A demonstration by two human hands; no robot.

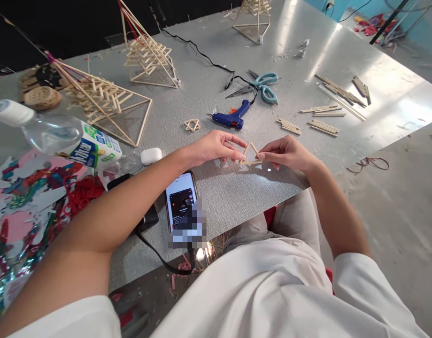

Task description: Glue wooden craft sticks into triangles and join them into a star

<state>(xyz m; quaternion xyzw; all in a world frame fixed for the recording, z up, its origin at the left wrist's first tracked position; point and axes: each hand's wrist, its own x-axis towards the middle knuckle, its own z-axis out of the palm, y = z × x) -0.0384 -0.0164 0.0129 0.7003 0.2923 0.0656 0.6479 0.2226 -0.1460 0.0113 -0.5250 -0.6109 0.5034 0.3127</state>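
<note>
Between my hands, just above the grey table, is a small triangle of thin wooden sticks point(251, 163). My left hand point(221, 146) pinches its left side with thumb and fingertips. On the right side, my right hand point(284, 152) closes its thumb and fingers on the triangle. A small star made of sticks point(192, 125) lies beyond my left hand. Farther up lies a blue glue gun point(232, 116), its nozzle pointing left. Short bundles of sticks point(288, 126) rest past my right hand, with more sticks point(323, 128) beside them.
Teal-handled scissors point(267, 87) lie behind the glue gun by a black cable. Stick structures point(106, 101) stand at the back left. A plastic bottle point(71, 138), white earbud case point(151, 156) and phone point(181, 202) are near my left arm. The table's front edge point(233, 227) runs before my lap.
</note>
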